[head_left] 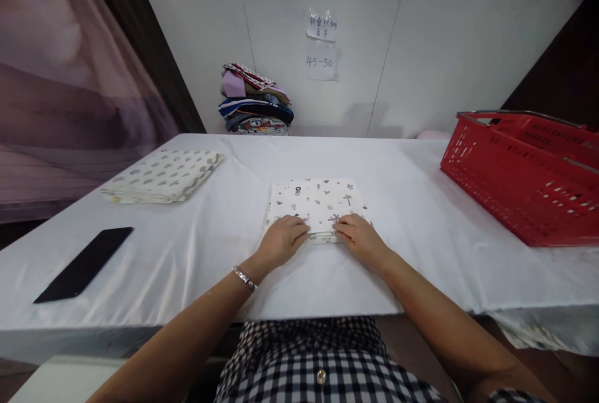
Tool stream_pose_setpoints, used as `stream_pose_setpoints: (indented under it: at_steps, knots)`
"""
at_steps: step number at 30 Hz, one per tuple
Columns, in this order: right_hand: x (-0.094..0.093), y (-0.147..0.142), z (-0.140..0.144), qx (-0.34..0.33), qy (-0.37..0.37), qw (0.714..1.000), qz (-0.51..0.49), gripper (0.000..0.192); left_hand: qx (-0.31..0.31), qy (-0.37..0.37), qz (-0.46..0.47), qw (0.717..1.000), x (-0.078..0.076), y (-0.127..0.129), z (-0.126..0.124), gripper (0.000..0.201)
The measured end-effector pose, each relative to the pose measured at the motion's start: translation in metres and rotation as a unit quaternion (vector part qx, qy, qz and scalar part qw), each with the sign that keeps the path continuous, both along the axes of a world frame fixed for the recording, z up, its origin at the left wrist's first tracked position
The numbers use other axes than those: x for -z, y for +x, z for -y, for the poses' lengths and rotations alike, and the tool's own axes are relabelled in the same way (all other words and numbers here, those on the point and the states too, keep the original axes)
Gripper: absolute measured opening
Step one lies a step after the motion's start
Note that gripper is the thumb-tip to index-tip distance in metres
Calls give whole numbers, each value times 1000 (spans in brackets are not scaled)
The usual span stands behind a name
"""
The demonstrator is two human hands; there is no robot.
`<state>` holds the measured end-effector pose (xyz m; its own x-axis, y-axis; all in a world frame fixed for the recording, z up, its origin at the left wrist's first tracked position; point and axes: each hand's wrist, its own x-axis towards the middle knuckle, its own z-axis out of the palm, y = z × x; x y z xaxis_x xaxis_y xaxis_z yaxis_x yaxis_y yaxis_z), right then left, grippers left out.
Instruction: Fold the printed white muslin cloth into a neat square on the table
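A folded white cloth (318, 200) printed with small palm trees and leaves lies flat on the table in front of me. My left hand (282, 239) grips its near left corner, fingers curled over the top and thumb at the front edge. At the near right corner, my right hand (359, 237) holds the same cloth in a similar way. Several folded layers show along the near edge between the two hands. The undersides of my fingers are hidden.
A white sheet covers the table (224, 278). Another folded patterned cloth (163, 175) lies at the left, with a flat black object (84, 266) nearer me. A red basket (528, 172) stands at the right. Stacked fabrics (256, 100) sit behind the far edge, beside wall notes (322, 47).
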<state>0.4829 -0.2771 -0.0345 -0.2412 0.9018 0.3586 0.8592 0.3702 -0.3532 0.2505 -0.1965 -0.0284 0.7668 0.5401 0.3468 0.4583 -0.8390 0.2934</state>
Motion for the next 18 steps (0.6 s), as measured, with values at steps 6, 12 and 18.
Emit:
stream_pose_setpoints:
  at_steps: [6,12,18]
  knots:
    - [-10,6,-4,-5,-54,999,1,24,7,-19,-44,999,-6,15,0,26]
    - [-20,8,-7,-40,-81,992,92,24,0,-29,-120,992,-13,22,-2,21]
    - [-20,8,-12,-50,-63,977,199,28,22,46,-139,989,-10,27,0,25]
